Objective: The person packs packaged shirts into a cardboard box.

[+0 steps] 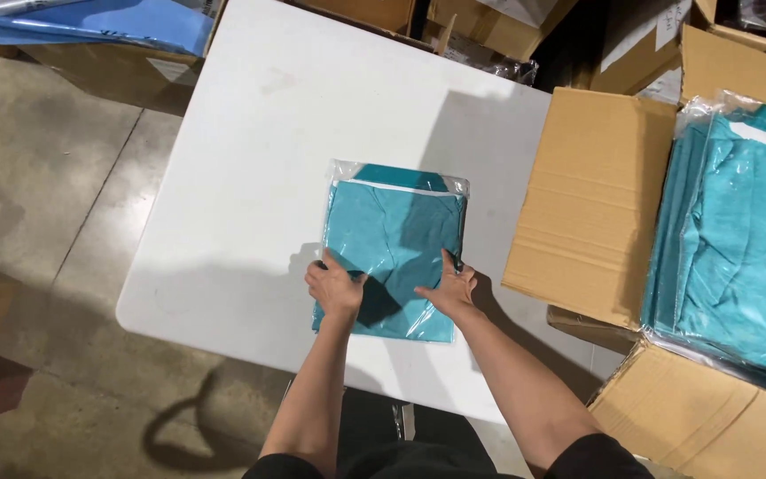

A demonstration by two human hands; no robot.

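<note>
A folded teal cloth sealed in a clear plastic bag (394, 235) lies flat on a white table (250, 160). My left hand (333, 285) presses on the bag's near left part, fingers spread on the plastic. My right hand (449, 288) rests on the near right part, thumb along the bag's right edge. Both hands lie flat on the packet; neither lifts it.
An open cardboard box (591, 204) stands to the right, filled with more bagged teal cloths (738, 257). More cardboard boxes line the far side. A box with blue sheets (108, 27) is at the top left. Concrete floor lies to the left.
</note>
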